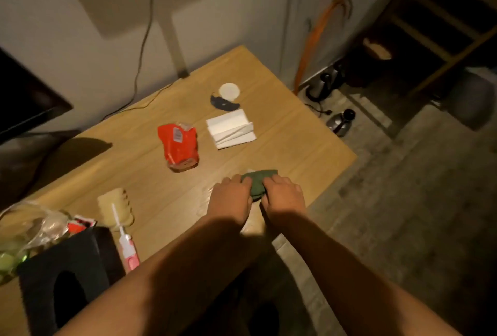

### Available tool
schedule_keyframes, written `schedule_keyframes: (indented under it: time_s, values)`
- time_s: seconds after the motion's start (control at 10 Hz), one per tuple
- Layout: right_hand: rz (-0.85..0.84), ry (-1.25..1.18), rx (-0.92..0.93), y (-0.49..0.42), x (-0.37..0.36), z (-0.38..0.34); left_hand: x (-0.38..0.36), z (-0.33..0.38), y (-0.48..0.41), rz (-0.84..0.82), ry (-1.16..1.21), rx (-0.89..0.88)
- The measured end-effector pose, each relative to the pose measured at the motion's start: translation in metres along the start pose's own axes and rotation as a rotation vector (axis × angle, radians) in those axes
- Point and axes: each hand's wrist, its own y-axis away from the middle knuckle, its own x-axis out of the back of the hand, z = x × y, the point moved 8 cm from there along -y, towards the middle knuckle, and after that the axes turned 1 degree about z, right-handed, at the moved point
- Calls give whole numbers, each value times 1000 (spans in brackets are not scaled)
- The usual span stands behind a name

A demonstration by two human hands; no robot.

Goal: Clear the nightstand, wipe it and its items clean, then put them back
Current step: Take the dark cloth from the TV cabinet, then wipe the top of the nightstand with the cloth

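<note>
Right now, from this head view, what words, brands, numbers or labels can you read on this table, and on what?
No text is readable in this view.
Red pouch: white label, print too blurred to read.
Red and white packet: markings too blurred to read.
Pink bottle: no legible print.
Green cloth in the left hand and right hand: no print shows.

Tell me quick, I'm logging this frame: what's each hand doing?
Left hand: fingers curled on the green cloth, holding it.
Right hand: holding the same cloth.
</note>
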Motion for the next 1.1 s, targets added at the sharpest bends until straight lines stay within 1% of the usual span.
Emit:
schedule_keyframes:
  time_s: [0.1, 0.2, 0.3, 0.4, 0.5, 0.6, 0.7, 0.8, 0.9, 1.0, 1.1]
  values:
    - [-26, -77, -107, 36, 8, 52, -6, 58, 7, -84, 116, -170]
    - [-67, -255, -231, 103, 12, 122, -24, 133, 18, -220, 163, -347]
    - [-36, -444, -489, 216, 14, 204, -53, 244, 53, -387, 156, -554]
    - [54, -605, -700, 326, 10, 260, -85, 338, 100, -543, 167, -675]
    - [173, -704, -889, 467, -2, 300, -121, 446, 181, -645, 110, -827]
    - [258, -766, -1041, 613, -26, 326, -166, 548, 284, -745, 2, -1006]
    - [314, -730, -1196, 728, -37, 337, -202, 620, 384, -825, -113, -1207]
    - [410, -680, -1452, 845, -45, 332, -230, 676, 486, -927, -186, -1366]
    - [506, -622, -1642, 958, -53, 312, -254, 726, 586, -952, -277, -1576]
    - [453, -756, -2109, 1049, -87, 287, -278, 767, 669, -918, -368, -1776]
    - [675, -919, -2111, 1100, -107, 274, -309, 803, 740, -921, -458, -1893]
